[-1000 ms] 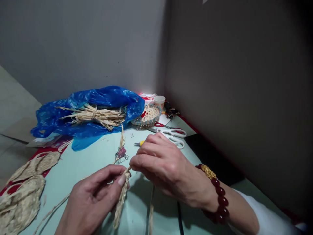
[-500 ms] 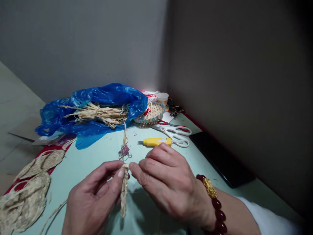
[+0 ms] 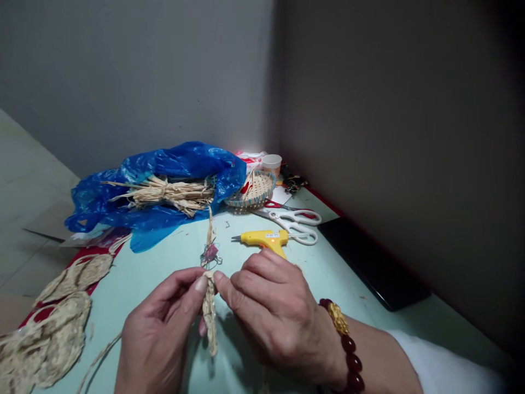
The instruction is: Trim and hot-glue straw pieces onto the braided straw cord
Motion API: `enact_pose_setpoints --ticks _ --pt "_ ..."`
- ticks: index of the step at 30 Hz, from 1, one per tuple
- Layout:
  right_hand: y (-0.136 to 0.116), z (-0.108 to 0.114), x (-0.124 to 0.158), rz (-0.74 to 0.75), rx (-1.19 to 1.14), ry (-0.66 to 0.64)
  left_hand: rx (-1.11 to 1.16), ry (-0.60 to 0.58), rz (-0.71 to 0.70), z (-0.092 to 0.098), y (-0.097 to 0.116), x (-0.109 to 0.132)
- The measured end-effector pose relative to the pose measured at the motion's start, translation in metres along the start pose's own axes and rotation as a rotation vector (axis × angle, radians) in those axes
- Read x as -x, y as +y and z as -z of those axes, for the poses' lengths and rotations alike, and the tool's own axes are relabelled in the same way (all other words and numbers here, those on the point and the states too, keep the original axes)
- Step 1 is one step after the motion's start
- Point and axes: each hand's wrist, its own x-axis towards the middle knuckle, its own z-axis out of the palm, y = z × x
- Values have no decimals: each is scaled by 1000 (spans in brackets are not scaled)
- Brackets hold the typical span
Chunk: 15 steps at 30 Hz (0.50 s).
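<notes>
A narrow braided straw piece (image 3: 210,323) hangs down between my hands over the pale green table. My left hand (image 3: 164,323) pinches its top end between thumb and fingers. From the other side, my right hand (image 3: 274,312) grips the same top end, with its thumb and index finger near the left thumb; its other fingers are curled. Just beyond the hands lie metal clips with a pink piece (image 3: 211,253). A yellow glue gun (image 3: 264,238) rests behind the right hand, its grip partly covered by that hand.
Behind are a blue plastic bag (image 3: 184,156) with a straw bundle (image 3: 172,194), a woven basket (image 3: 256,191), a paper cup (image 3: 271,163) and white-handled scissors (image 3: 295,221). Woven straw pieces (image 3: 61,339) lie left, a black flat object (image 3: 373,262) right. Walls stand behind and right.
The braided piece has turned slightly, showing more of its width, and its lower end has swung right. My right hand has shifted a little left and down, uncovering more of the glue gun.
</notes>
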Motion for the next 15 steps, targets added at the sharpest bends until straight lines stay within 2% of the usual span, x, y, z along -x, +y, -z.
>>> enact_pose_setpoints --ticks 3,9,15 --pt "-2 -1 2 -9 2 0 92 -31 48 1 0 1" --pt "-4 1 2 -12 -23 -13 202 -101 42 -2 3 4" --pt "-2 2 4 -58 -131 -119 230 -136 55 -3 7 1"
